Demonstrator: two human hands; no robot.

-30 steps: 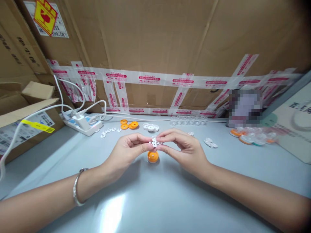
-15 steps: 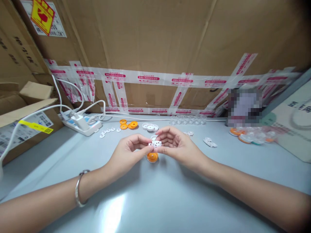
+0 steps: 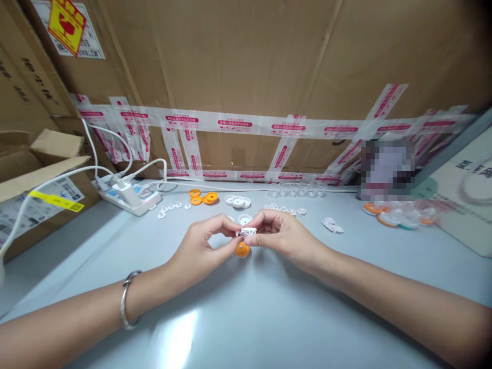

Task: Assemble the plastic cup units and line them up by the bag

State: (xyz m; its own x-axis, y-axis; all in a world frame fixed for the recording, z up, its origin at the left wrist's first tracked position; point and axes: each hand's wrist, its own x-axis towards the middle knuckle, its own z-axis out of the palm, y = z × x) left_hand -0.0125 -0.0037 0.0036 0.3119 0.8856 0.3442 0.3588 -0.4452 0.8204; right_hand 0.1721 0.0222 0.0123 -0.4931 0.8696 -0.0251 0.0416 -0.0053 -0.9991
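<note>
Between my fingertips I hold a small white openwork plastic piece (image 3: 249,232) above the table. My left hand (image 3: 209,241) pinches its left end with thumb and forefinger. The thumb and fingers of my right hand (image 3: 279,230) are closed on its right side. Just below the fingertips sits a round orange part (image 3: 242,250) with a pale rim and a small centre peg. Behind the held piece lies a white round part (image 3: 245,220), partly covered by my fingers. The fingers hide some of the held piece.
Orange rings (image 3: 203,197), white discs (image 3: 237,201), small white pegged caps (image 3: 171,207), clear round cups (image 3: 295,190) and white openwork pieces (image 3: 284,209) lie toward the back. A power strip (image 3: 132,200) stands left; bagged coloured parts (image 3: 400,212) lie right. A large cardboard box (image 3: 238,66) forms the back wall.
The white piece has tilted between my fingers. My right hand's fingers have curled in and dropped slightly, uncovering the white openwork pieces and the round white part behind.
</note>
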